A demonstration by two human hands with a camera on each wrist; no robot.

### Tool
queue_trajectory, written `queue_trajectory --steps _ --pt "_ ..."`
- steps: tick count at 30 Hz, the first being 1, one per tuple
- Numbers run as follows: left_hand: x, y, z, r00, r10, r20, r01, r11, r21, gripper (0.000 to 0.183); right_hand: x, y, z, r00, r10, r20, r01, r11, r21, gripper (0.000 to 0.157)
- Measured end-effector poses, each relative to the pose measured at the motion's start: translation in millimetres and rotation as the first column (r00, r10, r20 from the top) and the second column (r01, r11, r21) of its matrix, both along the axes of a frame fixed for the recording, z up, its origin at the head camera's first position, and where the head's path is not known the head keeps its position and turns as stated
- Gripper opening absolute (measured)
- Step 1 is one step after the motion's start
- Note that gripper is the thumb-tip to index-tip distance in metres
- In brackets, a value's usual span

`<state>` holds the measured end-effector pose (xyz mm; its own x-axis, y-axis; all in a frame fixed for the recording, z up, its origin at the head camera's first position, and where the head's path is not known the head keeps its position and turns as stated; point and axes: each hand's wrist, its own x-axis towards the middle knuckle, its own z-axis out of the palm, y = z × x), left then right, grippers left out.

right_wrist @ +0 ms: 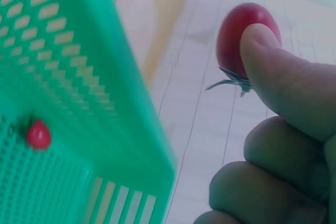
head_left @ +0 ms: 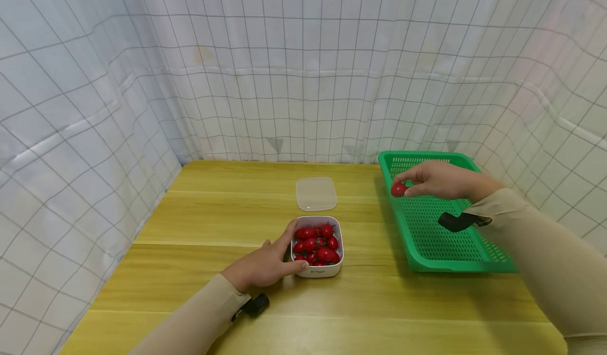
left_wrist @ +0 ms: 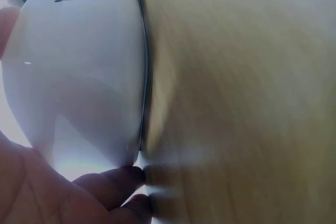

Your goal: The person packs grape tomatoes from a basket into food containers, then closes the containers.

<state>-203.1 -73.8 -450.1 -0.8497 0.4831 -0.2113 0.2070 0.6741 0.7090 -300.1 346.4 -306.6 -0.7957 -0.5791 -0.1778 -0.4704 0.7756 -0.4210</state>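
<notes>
My right hand [head_left: 441,180] pinches a red cherry tomato [head_left: 398,189] between thumb and fingers, above the left rim of a green plastic basket [head_left: 462,265]. In the right wrist view this tomato [right_wrist: 231,40] has its green stem pointing down. Another cherry tomato [right_wrist: 39,135] lies inside the basket there. My left hand [head_left: 267,265] holds a white square container [head_left: 327,272] at its left side, with the thumb at the front and the fingers along the side. Several cherry tomatoes [head_left: 309,244] fill the container, which rests on the table.
Behind the container, a translucent square lid [head_left: 316,194] lies flat on the wooden table [head_left: 213,197]. The basket stands at the table's right side. White grid-patterned curtains [head_left: 303,81] enclose the back and both sides.
</notes>
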Motion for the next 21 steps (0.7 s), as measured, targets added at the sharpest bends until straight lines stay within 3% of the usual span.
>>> queue_trajectory --steps 21 --pt "1.2 1 0.4 1.0 0.001 -0.002 -0.001 1.0 0.012 0.106 23.3 -97 -9.5 0.989 0.15 0.015 -0.15 0.989 -0.016 0.031"
